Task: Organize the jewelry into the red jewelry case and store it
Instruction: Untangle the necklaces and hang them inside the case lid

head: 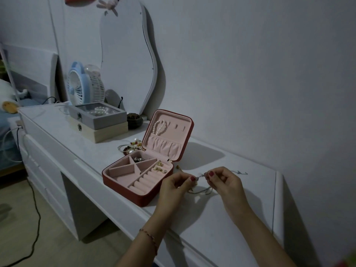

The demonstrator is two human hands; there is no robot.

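Observation:
The red jewelry case (123, 186) lies open on the white dresser, pink inside. A pearl bracelet (159, 126) hangs in its upright lid. Gold pieces (159, 167) sit by the ring rolls and dark beads (139, 159) fill a back compartment. Just right of the case, my left hand (174, 186) and my right hand (223, 181) pinch the two ends of a thin grey cord bracelet (201, 187) above the tabletop; its loop hangs down between them. Several beaded bracelets (131, 147) lie loose behind the case.
Two stacked boxes (98, 122), the upper holding pearls, stand at the back left with a blue fan (77, 86), a dark bowl (134, 119) and a wavy mirror (125, 60). The dresser top (240, 205) ends at a raised right edge. Cables hang off the left.

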